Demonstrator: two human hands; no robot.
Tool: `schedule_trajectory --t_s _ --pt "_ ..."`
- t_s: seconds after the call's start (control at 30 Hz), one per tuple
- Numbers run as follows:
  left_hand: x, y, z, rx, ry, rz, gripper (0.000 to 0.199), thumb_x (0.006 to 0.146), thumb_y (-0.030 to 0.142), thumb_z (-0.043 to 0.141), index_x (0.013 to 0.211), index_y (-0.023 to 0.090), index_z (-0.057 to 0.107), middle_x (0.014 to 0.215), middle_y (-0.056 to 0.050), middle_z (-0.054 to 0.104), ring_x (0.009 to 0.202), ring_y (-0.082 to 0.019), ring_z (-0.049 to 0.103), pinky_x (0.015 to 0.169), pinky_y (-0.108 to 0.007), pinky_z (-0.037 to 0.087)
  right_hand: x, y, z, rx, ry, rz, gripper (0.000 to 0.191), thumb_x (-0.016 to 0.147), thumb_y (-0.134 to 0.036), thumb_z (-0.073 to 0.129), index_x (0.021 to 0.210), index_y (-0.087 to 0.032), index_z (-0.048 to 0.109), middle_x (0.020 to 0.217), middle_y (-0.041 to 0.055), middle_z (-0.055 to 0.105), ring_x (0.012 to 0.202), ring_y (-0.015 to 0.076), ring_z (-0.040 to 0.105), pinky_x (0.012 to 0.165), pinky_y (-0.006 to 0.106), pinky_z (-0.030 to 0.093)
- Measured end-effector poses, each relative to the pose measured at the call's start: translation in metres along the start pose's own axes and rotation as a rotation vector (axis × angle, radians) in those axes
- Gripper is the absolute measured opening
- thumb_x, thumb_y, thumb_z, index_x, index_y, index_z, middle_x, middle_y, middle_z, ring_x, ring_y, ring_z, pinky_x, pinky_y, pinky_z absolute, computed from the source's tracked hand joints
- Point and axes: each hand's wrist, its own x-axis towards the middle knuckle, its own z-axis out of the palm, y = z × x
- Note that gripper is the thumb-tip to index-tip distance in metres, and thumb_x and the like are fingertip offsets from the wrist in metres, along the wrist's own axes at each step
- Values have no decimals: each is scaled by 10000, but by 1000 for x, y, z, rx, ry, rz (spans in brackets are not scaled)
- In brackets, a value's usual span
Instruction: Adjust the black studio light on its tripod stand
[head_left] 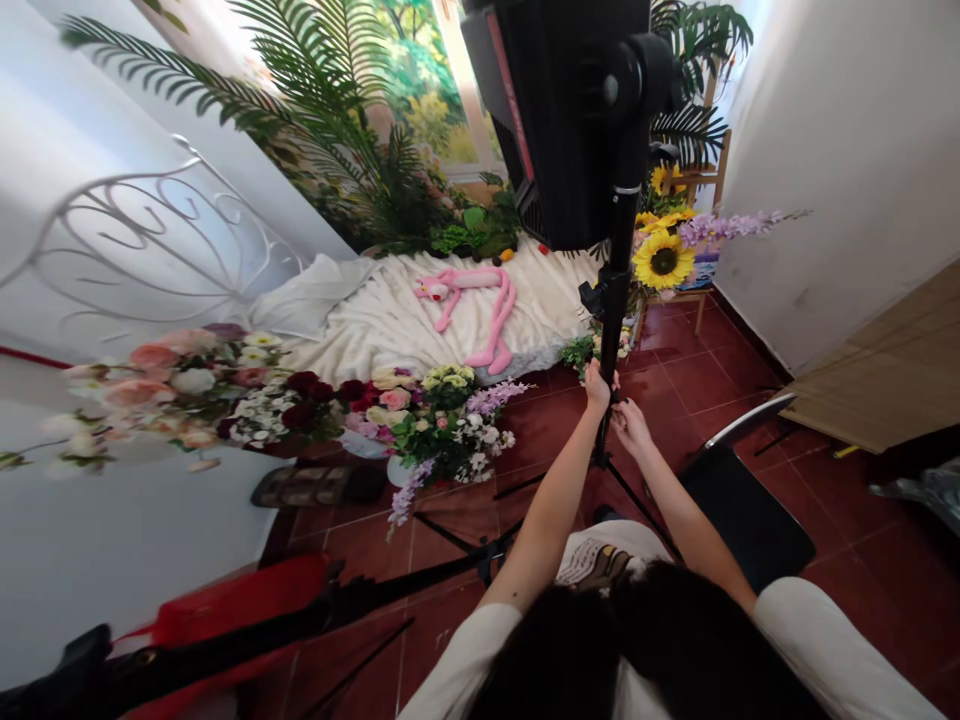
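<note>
1. Fingers (601, 376) of the left hand (598, 388) curl closed around the black pole of a light stand (613, 340), gripping it from the near side.
2. The right hand (632, 428) sits just below and beside the left hand. Its fingers (622, 407) are slightly spread and reach up to the pole, but this view does not show whether they are clamped on it or only touching it.
3. The light stand rises from splayed tripod legs (637, 495) on red floor tiles (679, 370). A black studio light panel (559, 120) is mounted at the top, tilted and filling the upper middle of the view.
4. A black chair (742, 520) stands just right of the tripod legs.
5. Beyond the stand, a white fluffy blanket (390, 325) spreads over the floor, and a pink plush panther (469, 300) lies on it.
6. An artificial flower bunch (442, 425) of roses and white sprays sits along the blanket's near edge, with a longer pink-rose garland (172, 385) to its left.
7. Sunflowers (663, 260) and lilac stems (724, 226) stand right of the pole, in front of a wooden chair (705, 180).
8. Palm fronds (322, 110) rise before a painted garden backdrop (420, 80).
</note>
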Motion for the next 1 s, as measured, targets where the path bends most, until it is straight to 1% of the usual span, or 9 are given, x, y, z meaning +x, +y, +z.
schedule_trajectory --t_s 0.13,0.23,0.33,0.4,0.5,0.6,0.7,0.83,1.0 --pt "2 0 0 -4 -3 1 665 1040 582 279 498 224 420 397 -7 446 357 -88 395 432 -244 324 5 -19 -24 -285 -60 -208 592 676 -314 870 536 -267 296 464 -92 241 471 91 191 448 288 230" --pt "3 0 0 -29 0 -3 655 1033 613 311 520 223 429 394 4 438 346 -90 395 421 -250 318 17 -54 -29 -349 -97 -390 499 731 -299 848 574 -263 376 522 -73 348 497 109 289 464 286 307" --pt "4 -1 1 -34 5 9 650 1025 637 340 540 217 447 398 9 447 344 -86 407 421 -240 336 38 -107 -10 -294 -40 -557 299 801 -356 834 844 -273 550 759 -40 554 615 129 475 610 288 502" --pt "4 -1 1 -45 14 10 654 1027 635 336 542 213 457 401 4 458 340 -84 401 412 -237 330 56 -142 12 -266 -51 -643 475 759 -403 885 1086 -287 561 1015 4 628 812 147 612 761 303 573" --pt "4 -2 1 -53 10 9 657 1039 596 297 534 211 468 403 -11 472 344 -88 395 404 -237 314 85 -178 48 -313 -116 -720 671 733 -488 899 1244 -281 516 1204 58 613 1106 205 645 890 347 597" --pt "4 -2 2 -49 1 25 664 1037 584 283 517 216 468 393 -16 463 344 -91 391 404 -241 311 110 -187 77 -383 -144 -733 574 794 -499 833 1204 -238 528 1126 65 634 1106 243 656 915 418 607" --pt "5 -1 2 -37 6 23 692 1005 669 307 494 223 446 376 -5 436 331 -87 375 399 -243 306 124 -183 91 -434 -150 -719 398 837 -453 768 1071 -216 549 991 44 636 1019 251 667 887 452 618" --pt "5 2 -2 -26 -39 -16 706 961 747 353 516 213 475 406 -4 476 340 -88 418 415 -247 347 126 -187 94 -435 -159 -693 313 811 -389 759 953 -224 534 904 22 631 921 231 666 856 438 627" --pt "7 6 -14 -68 -165 -113 700 988 706 302 641 179 607 523 -73 623 506 -169 625 500 -275 445 122 -178 86 -379 -158 -651 308 764 -351 770 882 -236 510 823 2 615 831 205 651 797 400 622"
